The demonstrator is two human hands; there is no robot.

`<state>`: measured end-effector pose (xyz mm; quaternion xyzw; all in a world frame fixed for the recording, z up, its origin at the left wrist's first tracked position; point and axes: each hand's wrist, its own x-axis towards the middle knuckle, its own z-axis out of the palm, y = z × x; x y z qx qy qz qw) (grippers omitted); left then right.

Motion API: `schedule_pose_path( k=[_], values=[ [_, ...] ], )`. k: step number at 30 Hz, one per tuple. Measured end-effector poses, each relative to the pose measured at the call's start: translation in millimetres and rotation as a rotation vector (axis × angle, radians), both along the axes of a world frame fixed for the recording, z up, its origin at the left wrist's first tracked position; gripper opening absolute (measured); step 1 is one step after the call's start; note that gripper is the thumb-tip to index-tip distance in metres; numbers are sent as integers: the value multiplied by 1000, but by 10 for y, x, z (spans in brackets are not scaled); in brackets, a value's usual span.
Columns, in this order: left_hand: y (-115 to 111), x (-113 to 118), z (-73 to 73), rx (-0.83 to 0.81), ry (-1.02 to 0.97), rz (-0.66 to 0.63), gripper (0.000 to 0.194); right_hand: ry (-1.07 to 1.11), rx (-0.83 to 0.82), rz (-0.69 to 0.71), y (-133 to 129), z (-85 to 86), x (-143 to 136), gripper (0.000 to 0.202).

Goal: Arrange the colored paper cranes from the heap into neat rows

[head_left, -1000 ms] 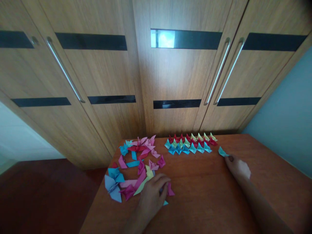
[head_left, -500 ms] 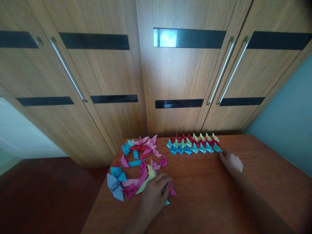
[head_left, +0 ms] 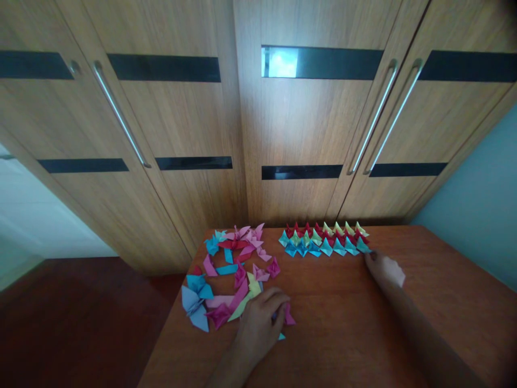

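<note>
My right hand [head_left: 386, 270] has its fingers closed at the lower corner of a light blue origami piece [head_left: 362, 246]. That piece stands at the right end of the front row of small folded paper pieces [head_left: 327, 247]. My left hand [head_left: 260, 320] is curled down over the near right side of a loose heap of origami, including a pale green piece [head_left: 242, 306]. Under and between its bent fingers is a bit of dark blue, but what they hold is hidden. A magenta piece [head_left: 289, 314] peeks out beside the fingertips, and a teal tip [head_left: 281, 337] below them.
Pink, red and blue origami cranes [head_left: 235, 235] lie at the table's back left, with a grey-blue one [head_left: 194, 308] near its left edge. The brown wooden table [head_left: 331, 334] stands against a wardrobe [head_left: 299, 118] with metal handles. A blue wall [head_left: 480, 199] is at right.
The view has turned slightly left, so everything sits a little farther right. Both hands stay almost where they were, on the same pieces.
</note>
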<state>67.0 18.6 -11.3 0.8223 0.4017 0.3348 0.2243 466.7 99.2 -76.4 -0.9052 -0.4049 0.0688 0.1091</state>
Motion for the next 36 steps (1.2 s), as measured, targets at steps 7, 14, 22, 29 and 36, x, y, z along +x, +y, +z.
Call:
schedule_pose_path(
  k=[7, 14, 22, 29, 36],
  values=[
    [-3, -2, -4, -8, -2, -3, 25, 2, -2, 5, -3, 11, -12, 53],
    [0, -1, -17, 4, 7, -8, 26, -17, -8, 12, 17, 11, -14, 51],
    [-2, 1, 16, 6, 13, -6, 25, 1, 19, 12, -24, 17, -22, 49],
    [37, -35, -4, 11, 30, 10, 27, 13, 175, -40, -214, -35, -146, 46],
    [271, -340, 57, 135, -13, 197, 22, 117, 332, 112, -529, -94, -563, 34]
  ],
)
